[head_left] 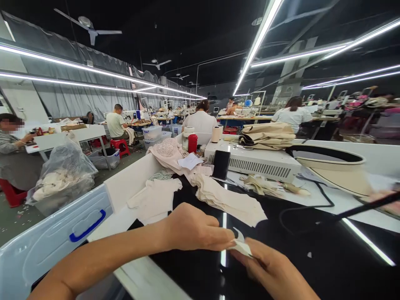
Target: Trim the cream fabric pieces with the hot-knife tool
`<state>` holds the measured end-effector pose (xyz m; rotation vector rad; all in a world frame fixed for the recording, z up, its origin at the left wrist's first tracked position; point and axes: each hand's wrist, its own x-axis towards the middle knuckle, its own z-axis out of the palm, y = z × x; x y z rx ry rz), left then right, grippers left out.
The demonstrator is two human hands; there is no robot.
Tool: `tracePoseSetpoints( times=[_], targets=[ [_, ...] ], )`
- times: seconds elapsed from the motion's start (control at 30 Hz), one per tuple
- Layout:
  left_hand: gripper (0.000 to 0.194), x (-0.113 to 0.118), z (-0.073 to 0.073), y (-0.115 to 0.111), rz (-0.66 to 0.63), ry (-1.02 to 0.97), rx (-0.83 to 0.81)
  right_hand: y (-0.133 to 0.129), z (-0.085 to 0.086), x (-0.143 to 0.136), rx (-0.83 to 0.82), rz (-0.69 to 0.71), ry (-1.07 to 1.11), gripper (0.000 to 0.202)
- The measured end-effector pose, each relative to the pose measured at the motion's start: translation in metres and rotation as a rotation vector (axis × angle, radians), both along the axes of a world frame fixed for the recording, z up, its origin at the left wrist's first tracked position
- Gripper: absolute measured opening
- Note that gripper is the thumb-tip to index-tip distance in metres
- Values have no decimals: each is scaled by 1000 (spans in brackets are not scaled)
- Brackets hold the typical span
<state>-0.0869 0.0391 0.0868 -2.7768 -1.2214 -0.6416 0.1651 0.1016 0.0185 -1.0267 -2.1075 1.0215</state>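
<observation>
Over the glossy black work surface (300,246), my left hand (193,229) pinches a small white piece (241,246) with a curled edge; whether it is fabric or paper is unclear. The fingers of my right hand (268,266) are closed on the other side of the same piece, close to the left fingertips. Just beyond my hands lies a stack of cream fabric pieces (231,199). To its left, more cream cut fabric (156,198) rests at the table's edge.
A white machine box (259,160) carries folded beige cloth (267,134). Around it are a dark phone (221,164), a red bottle (193,143), a sun visor (334,166) and fabric scraps (262,184). At left stands a clear bin (59,221) with a blue handle. Several people sit further back.
</observation>
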Motion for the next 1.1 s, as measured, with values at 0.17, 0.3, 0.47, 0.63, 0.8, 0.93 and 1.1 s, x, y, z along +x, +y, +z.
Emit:
tracePoseSetpoints(
  times=[0.17,0.3,0.47,0.63,0.8,0.93,1.1],
  targets=[
    [51,16,-52,-6,-134,179,291,9,-2,12,691,-41,-416,53],
    [48,26,-85,-14,-141,142,291,10,-11,17,796,-98,-565,56],
    [48,25,-88,-20,-130,100,230,11,-9,30,929,-212,-673,41],
    [40,22,-86,-26,-111,95,160,-10,-4,36,1029,-59,-650,59],
    [35,24,-82,-30,-97,84,135,-18,-6,43,1035,-44,-702,44],
    [32,28,-78,-36,-76,111,135,-15,-7,43,1000,-205,-766,38],
    [23,31,-72,-45,-45,137,101,-55,5,49,982,-86,-666,49]
  ],
)
